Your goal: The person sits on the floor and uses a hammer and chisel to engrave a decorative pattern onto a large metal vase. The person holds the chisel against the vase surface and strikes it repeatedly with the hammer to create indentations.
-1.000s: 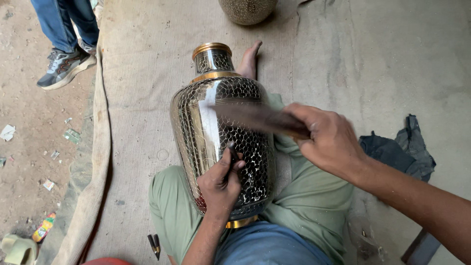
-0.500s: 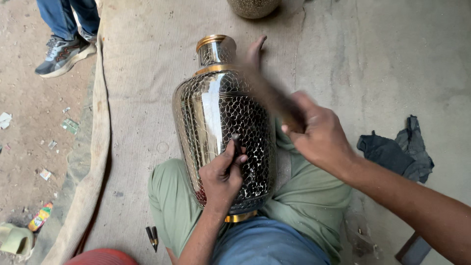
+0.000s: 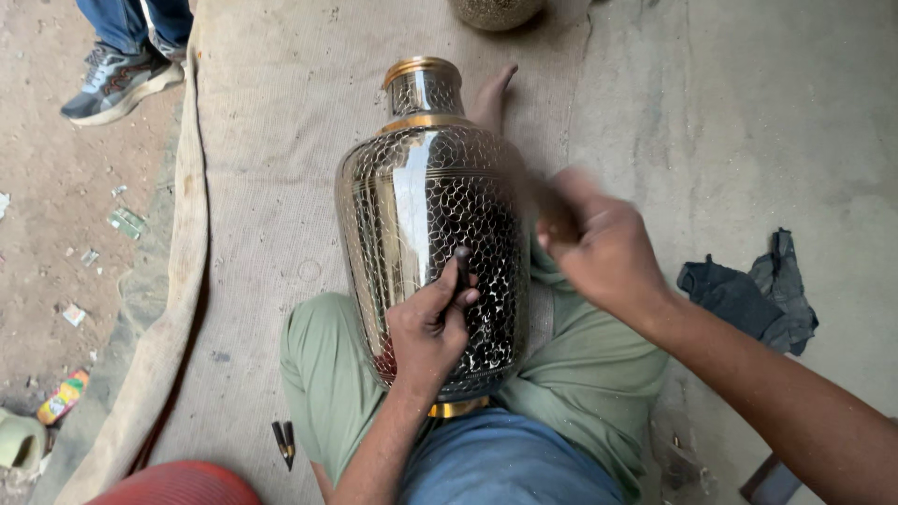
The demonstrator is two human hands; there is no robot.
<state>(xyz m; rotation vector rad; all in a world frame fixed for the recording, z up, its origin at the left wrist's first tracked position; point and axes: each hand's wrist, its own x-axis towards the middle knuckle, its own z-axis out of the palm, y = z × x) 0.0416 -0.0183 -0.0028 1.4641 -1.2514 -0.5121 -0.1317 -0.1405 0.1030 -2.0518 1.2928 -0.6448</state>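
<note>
Right hand [image 3: 599, 248] is swinging its blurred hammer back in toward the brass vase [image 3: 435, 234], clenched tight; left hand [image 3: 432, 318] keeps pinching the chisel [image 3: 460, 271] against it.

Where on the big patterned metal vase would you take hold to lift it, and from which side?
Probably the narrow neck of the metal vase, gripped from above just under the flared gold rim, which should stop a grip sliding off. The body is wide, rounded and polished. It lies tilted across the lap, neck away, so the left hand could support the belly.
</note>
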